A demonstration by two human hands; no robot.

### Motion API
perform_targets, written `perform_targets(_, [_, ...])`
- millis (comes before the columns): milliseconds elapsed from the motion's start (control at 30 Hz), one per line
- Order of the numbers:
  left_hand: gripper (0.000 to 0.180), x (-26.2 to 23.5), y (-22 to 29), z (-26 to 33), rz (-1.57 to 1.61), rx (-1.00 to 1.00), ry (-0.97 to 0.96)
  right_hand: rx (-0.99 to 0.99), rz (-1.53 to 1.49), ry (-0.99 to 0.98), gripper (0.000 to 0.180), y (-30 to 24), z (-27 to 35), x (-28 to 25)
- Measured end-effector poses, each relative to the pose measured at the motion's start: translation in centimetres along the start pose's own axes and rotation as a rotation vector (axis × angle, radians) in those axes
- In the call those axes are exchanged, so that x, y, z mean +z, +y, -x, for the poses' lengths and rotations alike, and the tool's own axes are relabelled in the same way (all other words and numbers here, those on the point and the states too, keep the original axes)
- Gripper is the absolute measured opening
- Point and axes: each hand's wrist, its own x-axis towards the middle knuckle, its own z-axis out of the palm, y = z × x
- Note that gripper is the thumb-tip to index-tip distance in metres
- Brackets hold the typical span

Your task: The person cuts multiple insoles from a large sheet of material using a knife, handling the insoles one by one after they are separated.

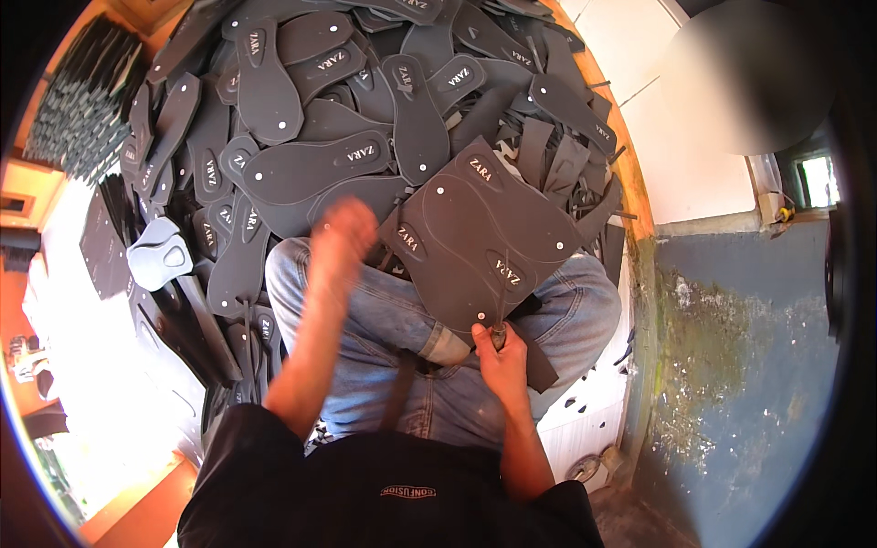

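Observation:
A dark grey sheet [484,228] marked with sole outlines lies tilted across my lap, over my blue jeans [402,320]. My right hand [501,358] is at the sheet's lower edge, closed around a small cutting tool [498,336] whose tip meets the sheet. My left hand [343,236] is raised just left of the sheet, in front of the pile of cut soles. It is blurred, and I cannot make out whether it holds anything.
A large heap of dark sole-shaped cutouts [311,169] covers the wooden bench [630,173] ahead. A light grey moulded piece [164,258] lies at the left. Stacked soles [82,100] stand at the upper left. A stained blue-grey wall [731,347] rises to the right.

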Motion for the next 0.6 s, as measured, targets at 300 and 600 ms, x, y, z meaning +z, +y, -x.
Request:
perform_targets(300, [0.036,3.3,-10.4,9.2,0.047,-0.503,0.107,-0.197,0.669,0.030,0.032,-2.0,3.3,-6.2])
perform_targets(600, [0.032,7.8,-10.1,11.7,0.386,-0.524,-0.064,-0.138,0.755,0.139,0.043,-1.3,5.1,-7.9])
